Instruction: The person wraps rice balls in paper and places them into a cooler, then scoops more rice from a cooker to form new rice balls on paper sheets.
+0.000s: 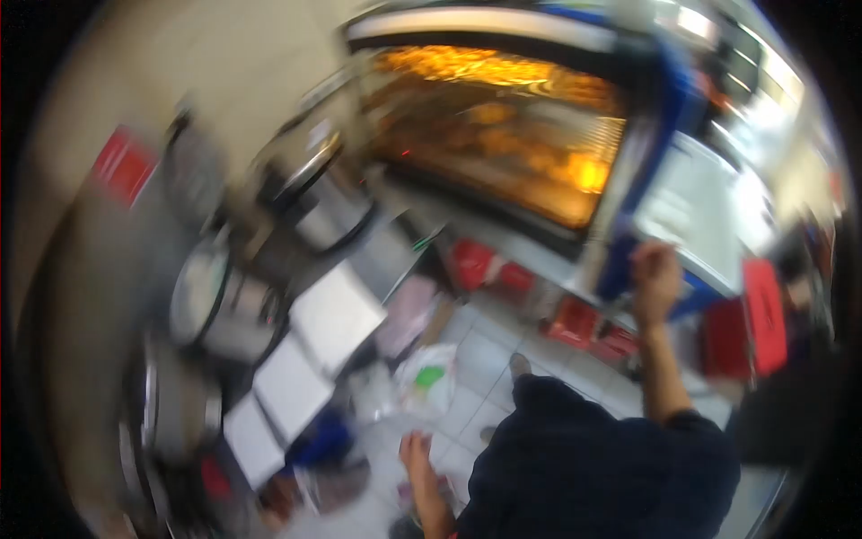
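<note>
Left hand (416, 449): low, above the tiled floor (478, 346), fingers bent; too blurred to tell whether it grips anything.
Right hand (657, 277): raised and well apart from the left hand, at the near edge of a pale tray (687, 202) with blue sides; fingers bent — I cannot tell whether they touch the tray or hold something small.
Pale tray: just beyond the right hand, slightly to its right.
Lit cabinet (485, 139): ahead of both hands, left of the right hand; orange glow behind its glass.
Red box (743, 325): near the right hand, on its right.
White bag (431, 382): just ahead of the left hand, with a green mark on it.
White panels (337, 316): three in a row, left of the left hand and running forward.
Steel pot (334, 216): well ahead of the left hand — beyond the panels.
Dark shirt (597, 467): between the two forearms.
</note>
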Demonstrator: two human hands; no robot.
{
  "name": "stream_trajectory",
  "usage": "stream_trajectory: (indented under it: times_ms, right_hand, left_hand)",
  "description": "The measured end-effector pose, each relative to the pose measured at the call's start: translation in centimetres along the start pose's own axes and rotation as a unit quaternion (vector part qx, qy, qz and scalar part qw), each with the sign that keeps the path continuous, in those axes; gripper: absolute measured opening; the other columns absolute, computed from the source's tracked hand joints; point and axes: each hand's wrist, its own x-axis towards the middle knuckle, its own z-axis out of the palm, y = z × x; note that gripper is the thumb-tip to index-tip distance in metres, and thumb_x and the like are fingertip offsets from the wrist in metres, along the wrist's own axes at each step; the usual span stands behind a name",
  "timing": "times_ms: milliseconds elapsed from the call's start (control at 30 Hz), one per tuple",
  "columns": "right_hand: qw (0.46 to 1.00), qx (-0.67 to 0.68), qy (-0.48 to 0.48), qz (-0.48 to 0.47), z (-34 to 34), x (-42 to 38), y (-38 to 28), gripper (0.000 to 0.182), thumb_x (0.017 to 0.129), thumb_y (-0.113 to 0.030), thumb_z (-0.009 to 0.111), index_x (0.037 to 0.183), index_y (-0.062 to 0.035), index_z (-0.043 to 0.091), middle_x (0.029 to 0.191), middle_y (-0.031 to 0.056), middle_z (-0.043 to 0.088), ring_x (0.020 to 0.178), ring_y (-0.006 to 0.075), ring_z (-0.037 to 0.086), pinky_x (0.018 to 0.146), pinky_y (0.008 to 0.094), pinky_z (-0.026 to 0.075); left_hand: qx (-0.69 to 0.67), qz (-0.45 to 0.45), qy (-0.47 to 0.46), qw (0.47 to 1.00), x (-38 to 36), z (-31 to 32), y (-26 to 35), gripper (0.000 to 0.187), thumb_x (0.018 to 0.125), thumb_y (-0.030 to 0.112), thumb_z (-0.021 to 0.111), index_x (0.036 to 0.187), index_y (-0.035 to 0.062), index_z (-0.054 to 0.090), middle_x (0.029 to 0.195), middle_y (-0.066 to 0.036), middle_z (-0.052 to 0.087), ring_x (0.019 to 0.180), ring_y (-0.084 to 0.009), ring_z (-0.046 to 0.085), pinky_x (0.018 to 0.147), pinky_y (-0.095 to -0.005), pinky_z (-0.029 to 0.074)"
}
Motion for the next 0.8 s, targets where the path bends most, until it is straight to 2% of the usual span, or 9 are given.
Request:
stream_trajectory:
  times_ms: [167, 200, 367, 433, 500, 567, 633, 700, 800]
  right_hand:
    - [0.995, 0.007, -0.027, 0.095, 4.1, -2.3, 0.3, 0.042, 0.106, -0.039, 0.036, 0.085, -0.0095, 0.056, 0.064, -0.0093, 0.034, 0.055, 0.0006, 0.027, 0.049, 0.0191, 0.020]
    - [0.992, 0.010, 0.006, 0.122, 7.4, -3.3, -2.1, 0.042, 0.105, -0.042, 0.040, 0.083, -0.0104, 0.056, 0.062, -0.0095, 0.035, 0.054, 0.0007, 0.028, 0.048, 0.0199, 0.019]
    - [0.957, 0.008, -0.143, 0.253, 12.5, -7.3, 3.7, 0.036, 0.100, -0.043, 0.053, 0.081, -0.0126, 0.057, 0.060, -0.0104, 0.039, 0.050, 0.0007, 0.030, 0.046, 0.0207, 0.020]
    - [0.943, -0.041, -0.236, 0.229, 17.5, -10.5, 7.3, 0.030, 0.100, -0.036, 0.055, 0.085, -0.0115, 0.060, 0.066, -0.0088, 0.044, 0.056, 0.0022, 0.038, 0.048, 0.0214, 0.028]
    - [0.926, -0.050, -0.324, 0.189, 22.9, -16.0, 11.6, 0.027, 0.101, -0.032, 0.054, 0.100, -0.0064, 0.062, 0.081, -0.0037, 0.053, 0.070, 0.0069, 0.047, 0.061, 0.0249, 0.041]
    - [0.798, -0.090, -0.507, 0.313, 30.0, -19.9, 13.2, 0.032, 0.100, -0.032, 0.055, 0.117, -0.0046, 0.059, 0.102, 0.0059, 0.061, 0.097, 0.0129, 0.055, 0.085, 0.0293, 0.045]
    - [0.822, -0.010, -0.561, 0.102, 37.7, -26.0, 14.1, 0.043, 0.096, -0.033, 0.061, 0.125, -0.0024, 0.055, 0.123, 0.0203, 0.056, 0.114, 0.0304, 0.055, 0.098, 0.0375, 0.043]
    - [0.809, -0.128, -0.572, -0.035, 44.8, -28.7, 12.9, 0.055, 0.092, -0.038, 0.063, 0.135, -0.0054, 0.050, 0.141, 0.0283, 0.042, 0.128, 0.0432, 0.043, 0.107, 0.0491, 0.036]
    - [0.783, -0.238, -0.555, -0.152, 51.1, -31.8, 15.7, 0.068, 0.088, -0.044, 0.063, 0.143, -0.0089, 0.043, 0.152, 0.0320, 0.024, 0.139, 0.0500, 0.026, 0.111, 0.0603, 0.025]
  left_hand:
    - [0.072, 0.080, -0.081, 0.991, 4.6, 0.0, 0.0, 0.022, 0.097, 0.020, 0.060, 0.109, 0.0010, 0.063, 0.101, -0.006, 0.064, 0.094, -0.0139, 0.061, 0.088, -0.0286, 0.048]
    - [0.099, 0.096, -0.069, 0.988, 5.8, 0.0, 0.7, 0.024, 0.097, 0.021, 0.061, 0.109, 0.0009, 0.062, 0.102, -0.005, 0.064, 0.095, -0.0140, 0.061, 0.088, -0.0289, 0.048]
    - [0.188, 0.223, 0.036, 0.956, 14.9, -4.9, 4.4, 0.024, 0.092, 0.018, 0.066, 0.110, 0.0025, 0.062, 0.110, -0.011, 0.064, 0.102, -0.0227, 0.061, 0.090, -0.0346, 0.047]
    - [0.432, 0.333, 0.167, 0.821, 18.1, -7.7, 8.6, 0.039, 0.095, 0.024, 0.060, 0.128, 0.0033, 0.056, 0.132, -0.018, 0.054, 0.124, -0.0309, 0.050, 0.103, -0.0429, 0.040]
    - [0.515, 0.326, 0.193, 0.769, 21.0, -10.1, 11.2, 0.046, 0.095, 0.027, 0.057, 0.135, 0.0048, 0.050, 0.141, -0.020, 0.045, 0.131, -0.0352, 0.042, 0.106, -0.0487, 0.036]
    - [0.591, 0.314, 0.214, 0.711, 23.8, -12.6, 12.7, 0.054, 0.096, 0.031, 0.054, 0.142, 0.0062, 0.044, 0.150, -0.022, 0.035, 0.138, -0.0396, 0.034, 0.109, -0.0545, 0.031]
    - [0.685, 0.264, 0.174, 0.656, 26.5, -14.6, 13.3, 0.064, 0.096, 0.038, 0.050, 0.150, 0.0086, 0.033, 0.156, -0.021, 0.024, 0.144, -0.0411, 0.023, 0.112, -0.0600, 0.024]
    - [0.683, 0.239, 0.166, 0.670, 27.7, -15.3, 13.9, 0.065, 0.096, 0.039, 0.050, 0.151, 0.0109, 0.031, 0.157, -0.020, 0.022, 0.144, -0.0399, 0.022, 0.113, -0.0589, 0.022]
    - [0.662, 0.221, 0.154, 0.700, 29.2, -16.0, 15.0, 0.067, 0.095, 0.042, 0.051, 0.152, 0.0132, 0.029, 0.158, -0.018, 0.020, 0.145, -0.0393, 0.021, 0.112, -0.0603, 0.019]
